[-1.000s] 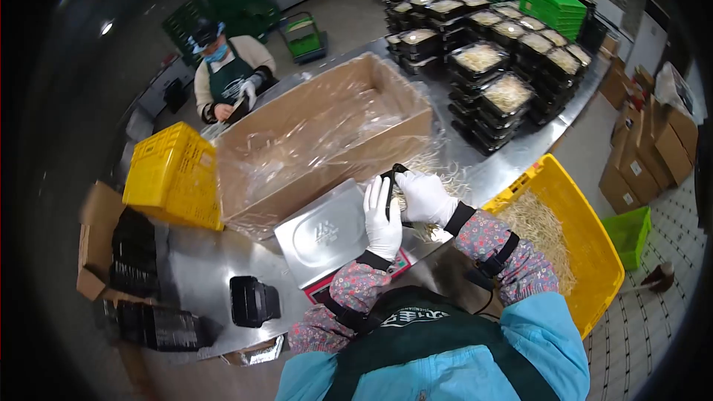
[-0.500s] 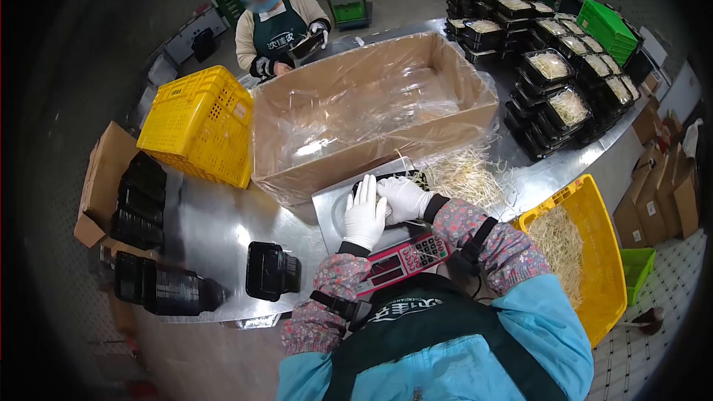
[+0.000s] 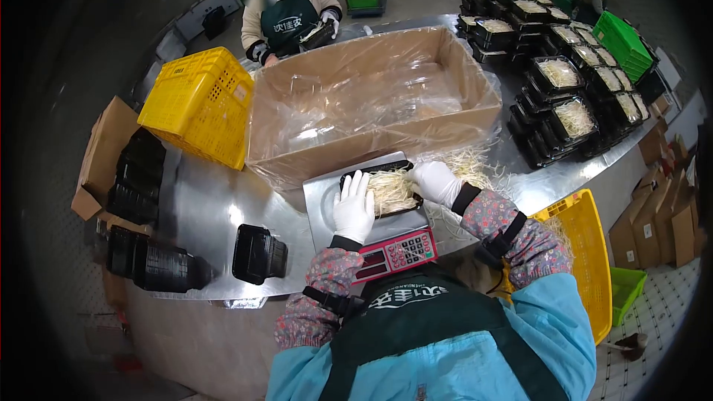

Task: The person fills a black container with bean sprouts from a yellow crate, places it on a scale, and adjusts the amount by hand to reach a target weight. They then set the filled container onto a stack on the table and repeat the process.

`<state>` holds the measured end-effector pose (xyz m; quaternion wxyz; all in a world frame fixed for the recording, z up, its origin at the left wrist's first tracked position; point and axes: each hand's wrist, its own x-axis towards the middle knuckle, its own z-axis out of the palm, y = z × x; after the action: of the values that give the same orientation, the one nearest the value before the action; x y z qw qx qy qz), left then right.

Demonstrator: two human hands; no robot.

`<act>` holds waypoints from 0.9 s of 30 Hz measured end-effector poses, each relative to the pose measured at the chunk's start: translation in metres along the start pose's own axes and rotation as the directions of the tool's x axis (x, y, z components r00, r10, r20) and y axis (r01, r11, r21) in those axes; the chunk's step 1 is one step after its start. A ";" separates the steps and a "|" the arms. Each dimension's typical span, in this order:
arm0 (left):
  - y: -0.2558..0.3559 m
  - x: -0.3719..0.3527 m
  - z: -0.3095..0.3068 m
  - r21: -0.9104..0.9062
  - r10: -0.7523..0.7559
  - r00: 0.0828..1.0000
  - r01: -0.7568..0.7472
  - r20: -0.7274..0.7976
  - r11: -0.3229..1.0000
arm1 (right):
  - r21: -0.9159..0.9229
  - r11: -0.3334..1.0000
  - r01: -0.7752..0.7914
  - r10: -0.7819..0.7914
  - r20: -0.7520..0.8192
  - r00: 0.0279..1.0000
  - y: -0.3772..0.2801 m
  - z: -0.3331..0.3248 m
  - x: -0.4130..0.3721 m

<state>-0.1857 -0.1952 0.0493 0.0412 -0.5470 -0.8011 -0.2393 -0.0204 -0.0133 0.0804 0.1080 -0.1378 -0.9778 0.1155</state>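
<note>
A black tray of pale bean sprouts (image 3: 391,191) rests on the metal pan of a scale (image 3: 318,208) with a red keypad panel. My left hand (image 3: 353,210), in a white glove, lies at the tray's left end with its fingers stretched out. At the right end is my right hand (image 3: 437,183), also gloved, with its fingers bent together near the tray's edge; whether it holds anything is hidden. Loose sprouts (image 3: 475,167) lie on the metal table just beyond my right hand.
A plastic-lined cardboard box (image 3: 371,137) stands behind the scale. Yellow crates (image 3: 194,108) (image 3: 594,260) are at left and right. Black empty trays (image 3: 256,254) sit left, filled trays (image 3: 558,74) at right. A co-worker (image 3: 291,15) holds a black tray across the table.
My hands have moved apart, my right hand to the right, uncovering the sprouts in the tray. The camera view has shifted slightly.
</note>
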 end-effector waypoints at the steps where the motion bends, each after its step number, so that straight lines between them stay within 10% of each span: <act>1: 0.001 -0.001 -0.002 0.010 -0.010 1.000 0.010 0.003 1.000 | 0.045 0.999 -0.004 0.005 -0.028 1.000 0.002 -0.003 0.001; 12: -0.001 -0.003 -0.030 -0.483 -0.140 0.990 0.108 -0.030 0.869 | 0.619 0.719 -0.316 0.397 0.006 0.918 0.074 -0.089 -0.043; 17: -0.035 -0.010 -0.051 -0.680 -0.274 0.956 0.130 -0.107 0.722 | 0.561 0.454 -0.692 0.604 0.377 0.702 0.140 -0.016 -0.093; 18: -0.037 -0.012 -0.064 -0.701 -0.296 0.952 0.160 -0.076 0.695 | 0.240 0.827 -0.508 0.495 0.117 0.861 0.159 0.016 -0.111; 27: -0.053 -0.041 -0.081 -0.558 -0.259 0.964 0.243 0.051 0.793 | 0.463 0.722 -0.514 0.565 0.034 0.825 0.136 -0.058 -0.092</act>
<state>-0.2326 -0.2805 0.0898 -0.1415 -0.4204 -0.7604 -0.4743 0.1133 0.0982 0.0845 0.1519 -0.3933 -0.8329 0.3584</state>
